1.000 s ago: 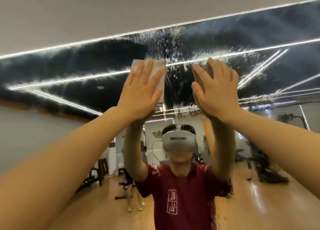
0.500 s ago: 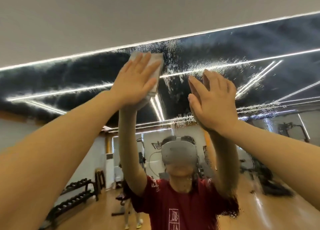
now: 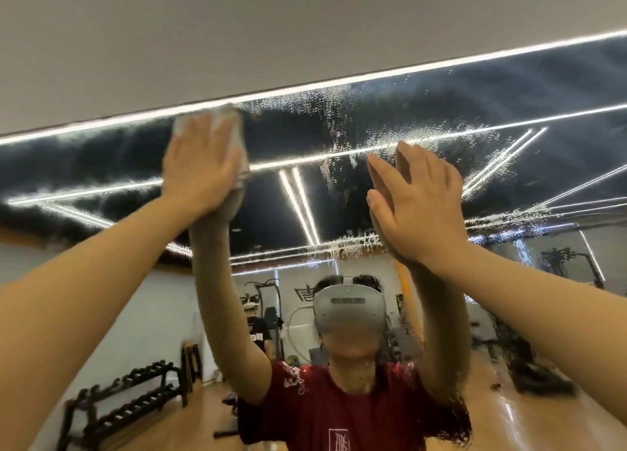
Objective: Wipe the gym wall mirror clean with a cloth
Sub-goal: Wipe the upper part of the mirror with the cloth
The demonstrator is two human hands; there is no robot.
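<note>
In the head view, the cloth [image 3: 222, 128] is pressed flat against the wall mirror [image 3: 441, 117] by the left hand [image 3: 198, 172], whose fingers are held straight and together on it. Compared with one second ago, this hand and the cloth have been carried up and to the left, so that the cloth is now touching the top edge of the mirror, just under the grey wall [image 3: 271, 36]. It is judged that a wiping stroke is in progress along the upper border. The right hand [image 3: 412, 209] is laid with spread, straight fingers against the glass, and nothing is held in it; its place on the glass is nearly as before, and it seems to be used only as a support.

A wide band of water droplets [image 3: 373, 134] is seen between the two hands and to the right, so much of the mirror is not yet wiped.

The greater part of the cloth is hidden behind the left hand, and its outline is blurred. The palm of the right hand cannot be seen, so full contact with the glass is only supposed. The lower mirror is cut off.
</note>
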